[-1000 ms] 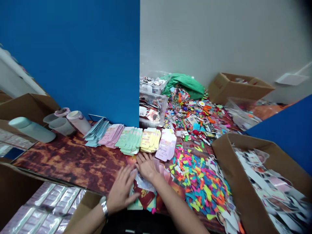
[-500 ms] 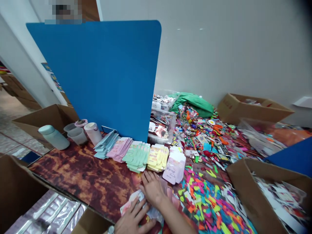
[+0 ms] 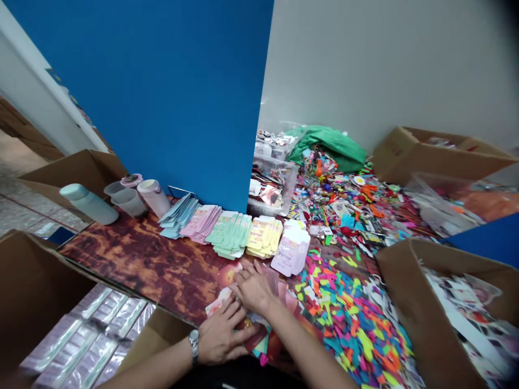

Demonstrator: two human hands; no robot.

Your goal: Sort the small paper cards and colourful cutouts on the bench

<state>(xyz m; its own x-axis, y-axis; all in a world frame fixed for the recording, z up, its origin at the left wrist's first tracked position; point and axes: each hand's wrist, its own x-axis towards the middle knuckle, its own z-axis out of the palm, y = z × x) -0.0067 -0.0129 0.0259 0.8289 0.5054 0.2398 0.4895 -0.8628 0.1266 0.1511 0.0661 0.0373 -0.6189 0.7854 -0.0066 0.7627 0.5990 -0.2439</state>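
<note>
head view: left hand (image 3: 222, 335) and right hand (image 3: 253, 287) spread flat on glossy paper cards (image 3: 227, 274) over a mottled brown tabletop (image 3: 141, 259).

A blue partition (image 3: 162, 108) stands against a pale grey wall (image 3: 385, 65), tiled floor (image 3: 24, 208) at left.

We've got a blue partition (image 3: 141, 97), teal bottle (image 3: 89, 204), plastic cups (image 3: 127, 202), pastel card stacks (image 3: 231, 235), clear bins (image 3: 273, 183), green bag (image 3: 328, 146), cardboard box (image 3: 438, 154), plus scattered colorful cutouts (image 3: 348, 329).
</note>
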